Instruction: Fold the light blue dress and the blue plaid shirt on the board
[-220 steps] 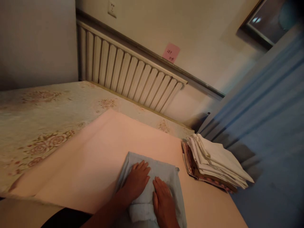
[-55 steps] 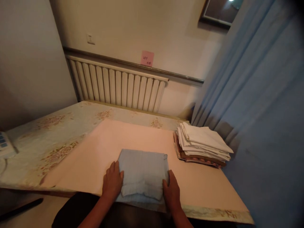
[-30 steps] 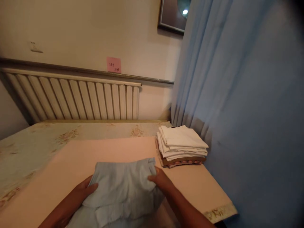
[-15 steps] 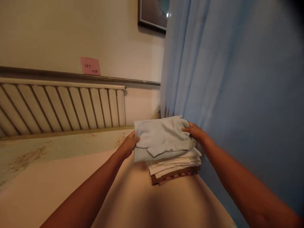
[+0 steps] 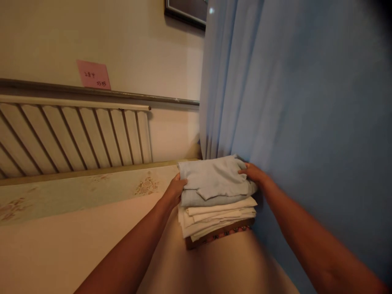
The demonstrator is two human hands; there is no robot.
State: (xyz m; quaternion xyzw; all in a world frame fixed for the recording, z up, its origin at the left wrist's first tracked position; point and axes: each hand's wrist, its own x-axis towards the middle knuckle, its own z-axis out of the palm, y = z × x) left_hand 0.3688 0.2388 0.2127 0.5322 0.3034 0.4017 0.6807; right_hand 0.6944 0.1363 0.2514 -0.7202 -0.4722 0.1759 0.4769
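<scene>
A folded light blue cloth (image 5: 212, 179) lies on top of a stack of folded white cloths (image 5: 217, 220) at the table's right end. My left hand (image 5: 175, 190) grips the blue cloth's left edge with fingers curled round it. At the cloth's right edge my right hand (image 5: 253, 173) pinches the fabric, close against the blue curtain. A patterned brownish piece (image 5: 220, 237) shows at the bottom of the stack.
The pink sheet (image 5: 76, 249) covers the table over a floral cloth (image 5: 76, 192). A blue curtain (image 5: 290, 102) hangs right beside the stack. A white radiator (image 5: 73, 139) runs along the back wall under a rail with a pink note (image 5: 93, 75).
Both hands lifted the folded blue cloth from the table's front and carried it right onto the white stack; in the last half second it sank lower and now rests on the stack.
</scene>
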